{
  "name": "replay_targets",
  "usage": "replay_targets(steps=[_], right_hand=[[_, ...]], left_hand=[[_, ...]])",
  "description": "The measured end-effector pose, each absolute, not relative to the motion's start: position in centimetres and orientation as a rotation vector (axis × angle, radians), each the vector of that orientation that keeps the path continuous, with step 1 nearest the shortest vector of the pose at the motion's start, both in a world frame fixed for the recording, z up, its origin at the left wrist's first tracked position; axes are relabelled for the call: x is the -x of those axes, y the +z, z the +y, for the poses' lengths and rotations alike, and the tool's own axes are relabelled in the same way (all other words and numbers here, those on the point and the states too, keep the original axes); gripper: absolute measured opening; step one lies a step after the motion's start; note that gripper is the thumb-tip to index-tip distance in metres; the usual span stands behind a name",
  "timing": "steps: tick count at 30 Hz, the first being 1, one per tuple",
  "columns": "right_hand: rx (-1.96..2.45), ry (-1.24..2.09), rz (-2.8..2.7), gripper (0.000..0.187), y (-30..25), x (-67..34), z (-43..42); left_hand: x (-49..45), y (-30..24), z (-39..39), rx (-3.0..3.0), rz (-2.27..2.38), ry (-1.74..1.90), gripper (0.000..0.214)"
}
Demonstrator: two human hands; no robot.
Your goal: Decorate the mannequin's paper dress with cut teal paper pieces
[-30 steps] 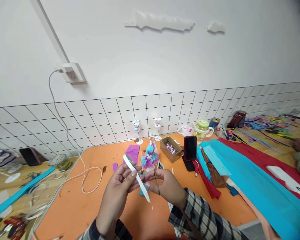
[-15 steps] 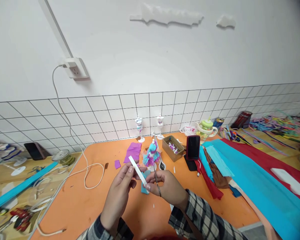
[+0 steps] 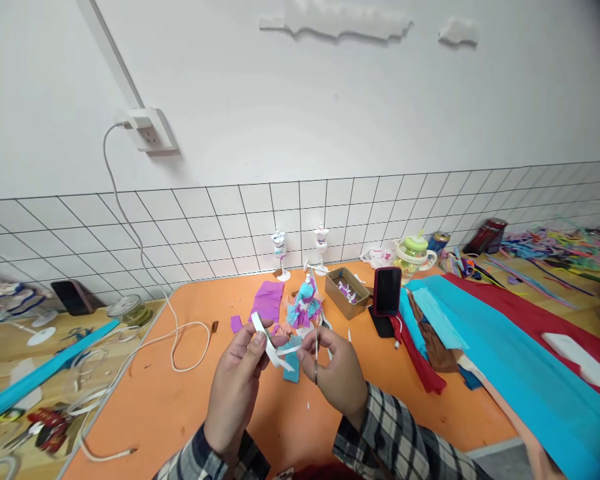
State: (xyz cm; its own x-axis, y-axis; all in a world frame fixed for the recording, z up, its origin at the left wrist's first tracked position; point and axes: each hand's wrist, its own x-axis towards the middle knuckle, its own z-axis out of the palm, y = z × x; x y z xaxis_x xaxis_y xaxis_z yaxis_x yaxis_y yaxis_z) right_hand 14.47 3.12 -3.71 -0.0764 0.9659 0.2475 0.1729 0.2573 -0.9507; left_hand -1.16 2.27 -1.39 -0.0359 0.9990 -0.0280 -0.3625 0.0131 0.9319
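Observation:
My left hand (image 3: 240, 383) pinches a strip of white tape (image 3: 267, 340) between thumb and fingers, tilted over the table. My right hand (image 3: 339, 377) grips a thin white backing layer (image 3: 291, 349) that stands away from the strip's lower part. Slim metal scissors (image 3: 317, 357) also rest in my right hand, their blades pointing up. Just beyond the hands, a small dress form in a blue and purple ruffled dress (image 3: 306, 303) stands on the table. Below the tape lies a light-blue piece of fabric (image 3: 291, 371).
Two white mini mannequins (image 3: 279, 248) stand by the tiled wall. Purple fabric (image 3: 267, 301), a cardboard box (image 3: 347, 293) and a propped phone (image 3: 387, 291) are on the orange table (image 3: 180, 400). Blue fabric (image 3: 520, 360) covers the right side; a white cable (image 3: 173, 333) curls left.
A thin layer has come apart from the tape's lower end. My right hand has moved slightly right and up with it, while my left hand keeps hold of the strip.

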Motion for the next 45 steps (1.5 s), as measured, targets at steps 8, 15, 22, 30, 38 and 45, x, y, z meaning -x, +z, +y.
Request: replay_targets(steps=[8, 15, 22, 30, 38, 45], right_hand=[[0.922, 1.209, -1.341, 0.023, -4.6, -14.4, 3.0], [1.103, 1.225, -1.436, 0.003, -3.8, -14.3, 3.3], [1.001, 1.618, -1.074, 0.021, -4.9, -13.6, 2.3], [1.14, 1.346, -1.195, 0.017, -4.6, -13.4, 1.3], [1.21, 1.05, -1.409, 0.009, -4.4, -14.6, 1.7], [1.203, 1.049, -1.462, 0.007, -4.1, -14.7, 1.5]], left_hand=[[0.9, -1.4, 2.0, -0.915, 0.954, 1.345, 0.04], [1.2, -2.2, 2.7, -1.086, 1.138, 1.349, 0.025], [1.9, -2.5, 2.7, -1.017, 1.212, 1.122, 0.034], [1.9, -1.7, 2.5, -0.937, 1.017, 1.074, 0.074], [2.2, -1.4, 2.5, -0.994, 0.991, 1.036, 0.074], [1.4, -0.7, 2.1, -0.95, 0.985, 1.051, 0.07]])
